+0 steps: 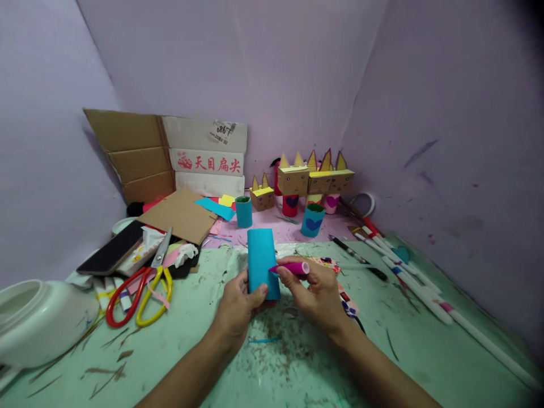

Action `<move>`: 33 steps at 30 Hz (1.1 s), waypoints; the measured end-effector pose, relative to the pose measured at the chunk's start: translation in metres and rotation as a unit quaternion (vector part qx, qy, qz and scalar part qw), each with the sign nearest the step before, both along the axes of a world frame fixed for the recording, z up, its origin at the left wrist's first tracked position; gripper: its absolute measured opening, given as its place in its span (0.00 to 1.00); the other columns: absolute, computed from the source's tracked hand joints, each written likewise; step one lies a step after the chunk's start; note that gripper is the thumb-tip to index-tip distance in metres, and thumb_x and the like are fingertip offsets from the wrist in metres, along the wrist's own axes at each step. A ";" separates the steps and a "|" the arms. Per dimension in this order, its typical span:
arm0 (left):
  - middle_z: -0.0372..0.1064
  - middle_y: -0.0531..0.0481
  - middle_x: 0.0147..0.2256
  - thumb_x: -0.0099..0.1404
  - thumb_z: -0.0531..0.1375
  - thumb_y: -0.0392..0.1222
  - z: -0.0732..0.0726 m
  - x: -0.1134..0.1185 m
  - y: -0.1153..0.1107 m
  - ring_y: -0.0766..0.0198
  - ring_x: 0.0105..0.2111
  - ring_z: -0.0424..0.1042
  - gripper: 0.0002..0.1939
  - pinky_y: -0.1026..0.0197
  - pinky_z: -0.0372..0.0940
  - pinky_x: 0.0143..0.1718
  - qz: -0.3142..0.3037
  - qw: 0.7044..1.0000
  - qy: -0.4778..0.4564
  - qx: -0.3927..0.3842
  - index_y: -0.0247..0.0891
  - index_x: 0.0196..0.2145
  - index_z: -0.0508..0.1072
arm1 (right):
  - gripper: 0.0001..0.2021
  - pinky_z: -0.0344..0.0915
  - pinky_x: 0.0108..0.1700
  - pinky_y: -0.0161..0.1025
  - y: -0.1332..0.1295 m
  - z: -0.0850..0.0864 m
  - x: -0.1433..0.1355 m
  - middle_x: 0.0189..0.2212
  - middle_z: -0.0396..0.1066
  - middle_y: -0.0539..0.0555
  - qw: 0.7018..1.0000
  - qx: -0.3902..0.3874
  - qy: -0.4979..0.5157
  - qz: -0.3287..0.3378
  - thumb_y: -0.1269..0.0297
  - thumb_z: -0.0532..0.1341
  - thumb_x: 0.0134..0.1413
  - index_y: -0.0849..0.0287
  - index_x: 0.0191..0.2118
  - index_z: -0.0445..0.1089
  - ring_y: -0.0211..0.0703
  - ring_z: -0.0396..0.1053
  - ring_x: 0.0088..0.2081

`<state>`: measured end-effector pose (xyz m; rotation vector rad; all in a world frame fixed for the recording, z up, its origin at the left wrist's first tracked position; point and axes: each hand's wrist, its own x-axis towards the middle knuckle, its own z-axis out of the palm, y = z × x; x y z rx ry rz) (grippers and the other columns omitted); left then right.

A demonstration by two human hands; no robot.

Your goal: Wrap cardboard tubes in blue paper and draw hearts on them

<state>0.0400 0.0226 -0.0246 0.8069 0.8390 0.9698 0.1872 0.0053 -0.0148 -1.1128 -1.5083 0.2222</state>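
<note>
A flattened blue paper tube (pixel 260 255) is held upright over the middle of the table by my left hand (pixel 238 300), thumb across its lower front. My right hand (pixel 314 292) grips a magenta marker (pixel 297 268), and the marker's tip is at the tube's right side. Behind them stand a plain blue tube (pixel 243 213) and a blue tube with a dark blue heart (pixel 313 221). Small cardboard heads with pointed ears (pixel 293 180) sit at the back, some on coloured tubes.
Red and yellow scissors (pixel 158 272), a black phone (pixel 111 248) and a white pot (pixel 42 323) lie at left, below cardboard sheets (pixel 181 215). White markers (pixel 419 292) and a black pen (pixel 357 256) are at right. Scraps litter the green table (pixel 178 362).
</note>
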 end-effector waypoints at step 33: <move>0.74 0.41 0.38 0.50 0.68 0.37 0.008 -0.002 -0.002 0.56 0.34 0.73 0.32 0.56 0.71 0.35 -0.023 0.998 -0.046 -0.031 0.30 0.53 0.66 | 0.09 0.67 0.27 0.36 0.002 0.004 0.005 0.22 0.73 0.49 0.966 -0.100 0.231 0.052 0.57 0.64 0.52 0.56 0.37 0.75 0.38 0.70 0.23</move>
